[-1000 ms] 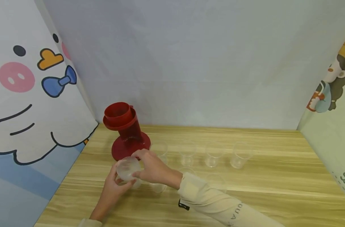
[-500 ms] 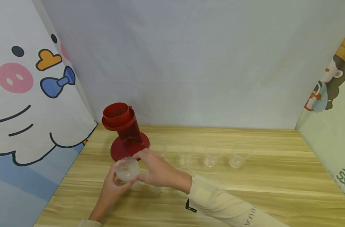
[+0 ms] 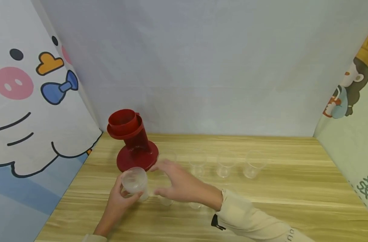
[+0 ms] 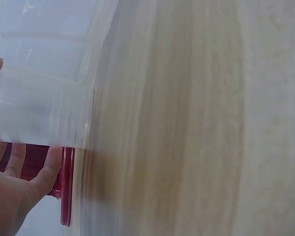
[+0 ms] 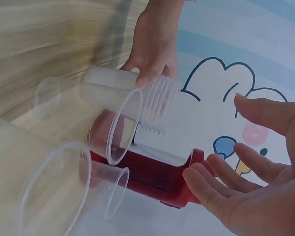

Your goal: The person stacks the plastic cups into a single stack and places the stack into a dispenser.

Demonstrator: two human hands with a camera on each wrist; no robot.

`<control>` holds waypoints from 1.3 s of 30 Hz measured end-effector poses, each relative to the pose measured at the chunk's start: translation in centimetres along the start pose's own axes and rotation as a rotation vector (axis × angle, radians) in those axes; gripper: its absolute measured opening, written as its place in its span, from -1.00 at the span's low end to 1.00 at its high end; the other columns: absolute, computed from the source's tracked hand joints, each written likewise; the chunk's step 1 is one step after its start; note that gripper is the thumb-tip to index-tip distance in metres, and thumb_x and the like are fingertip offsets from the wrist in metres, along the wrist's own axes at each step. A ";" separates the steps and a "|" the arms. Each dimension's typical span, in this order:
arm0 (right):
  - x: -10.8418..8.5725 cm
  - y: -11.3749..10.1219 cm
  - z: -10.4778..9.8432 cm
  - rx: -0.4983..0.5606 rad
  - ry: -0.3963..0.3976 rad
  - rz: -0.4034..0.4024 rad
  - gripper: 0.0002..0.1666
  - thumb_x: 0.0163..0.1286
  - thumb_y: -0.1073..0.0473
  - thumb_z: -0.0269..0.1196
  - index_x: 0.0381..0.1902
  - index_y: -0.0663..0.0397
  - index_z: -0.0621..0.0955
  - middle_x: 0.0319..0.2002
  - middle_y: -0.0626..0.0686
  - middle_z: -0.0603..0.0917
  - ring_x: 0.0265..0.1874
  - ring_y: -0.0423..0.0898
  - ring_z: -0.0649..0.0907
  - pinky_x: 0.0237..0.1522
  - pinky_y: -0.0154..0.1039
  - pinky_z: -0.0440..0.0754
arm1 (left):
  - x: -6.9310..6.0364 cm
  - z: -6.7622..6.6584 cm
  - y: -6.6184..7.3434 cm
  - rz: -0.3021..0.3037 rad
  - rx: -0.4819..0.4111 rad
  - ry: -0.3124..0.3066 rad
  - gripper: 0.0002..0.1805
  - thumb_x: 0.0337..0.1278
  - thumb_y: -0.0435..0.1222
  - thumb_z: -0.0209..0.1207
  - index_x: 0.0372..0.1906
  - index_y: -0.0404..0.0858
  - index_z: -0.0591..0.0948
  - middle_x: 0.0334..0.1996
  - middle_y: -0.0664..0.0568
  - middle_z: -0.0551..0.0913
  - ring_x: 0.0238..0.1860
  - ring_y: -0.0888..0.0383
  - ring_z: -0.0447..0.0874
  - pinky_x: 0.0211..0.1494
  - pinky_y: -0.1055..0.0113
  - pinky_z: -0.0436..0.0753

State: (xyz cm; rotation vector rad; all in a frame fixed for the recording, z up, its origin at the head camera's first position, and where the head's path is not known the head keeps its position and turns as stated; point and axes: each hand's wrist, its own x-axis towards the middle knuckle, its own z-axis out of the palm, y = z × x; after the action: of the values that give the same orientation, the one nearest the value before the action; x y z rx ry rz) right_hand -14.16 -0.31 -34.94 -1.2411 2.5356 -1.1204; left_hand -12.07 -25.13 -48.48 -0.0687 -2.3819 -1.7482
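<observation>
My left hand (image 3: 118, 200) grips a stack of nested clear plastic cups (image 3: 135, 181), its thumb and fingers around the sides. In the right wrist view, several rims of the stack (image 5: 160, 101) lie close together, and the left hand (image 5: 155, 44) is behind it. My right hand (image 3: 184, 183) hovers to the right of the stack, fingers spread and holding nothing. Its palm and parted fingers (image 5: 204, 189) show in the right wrist view. Single clear cups stand under and beside the right hand, one a front-row cup (image 3: 167, 201) partly hidden by it.
Behind the stack, a red plastic stand (image 3: 132, 144) with a round base and cup-shaped top stands at the back left. A back row of clear cups includes one in the middle (image 3: 225, 164) and one at the right end (image 3: 253, 166). Printed cloth walls surround the wooden table (image 3: 293, 188).
My right hand has let go of the cup stack and drawn back to the right, its fingers opening. The left hand keeps its grip in nearly the same place.
</observation>
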 end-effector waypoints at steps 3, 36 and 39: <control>-0.9 0.2 -0.8 0.030 0.021 0.006 -0.41 0.14 0.19 0.39 0.15 0.02 0.48 0.11 -0.04 0.51 0.10 -0.14 0.47 0.13 -0.21 0.42 | 0.0 0.1 0.0 0.004 -0.006 -0.002 -0.16 -0.12 -0.43 0.40 0.32 -0.21 0.25 0.14 -0.05 0.37 0.07 0.25 0.37 -0.05 0.46 0.51; -6.7 3.0 -3.4 0.018 0.069 0.046 -0.38 0.17 0.09 0.38 0.19 0.00 0.46 0.14 -0.08 0.50 0.15 -0.11 0.46 0.10 -0.08 0.46 | -0.1 -0.1 0.1 -0.058 0.048 -0.009 -0.13 -0.13 -0.35 0.43 0.32 -0.18 0.22 0.16 -0.07 0.38 0.09 0.11 0.36 -0.01 0.47 0.49; -7.1 3.2 -3.5 0.011 0.082 0.033 -0.38 0.15 0.09 0.40 0.17 -0.01 0.47 0.12 -0.08 0.52 0.13 -0.11 0.48 0.06 -0.09 0.48 | 0.0 -0.1 0.0 -0.065 0.046 -0.010 -0.14 -0.12 -0.35 0.43 0.32 -0.16 0.22 0.16 -0.05 0.37 0.10 0.11 0.35 -0.01 0.48 0.48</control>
State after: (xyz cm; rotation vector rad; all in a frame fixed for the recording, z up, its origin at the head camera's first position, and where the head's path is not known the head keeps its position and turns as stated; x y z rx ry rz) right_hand -12.83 8.06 -36.00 -1.1692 2.5948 -1.2013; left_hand -12.06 -25.26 -48.40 0.0067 -2.4560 -1.7238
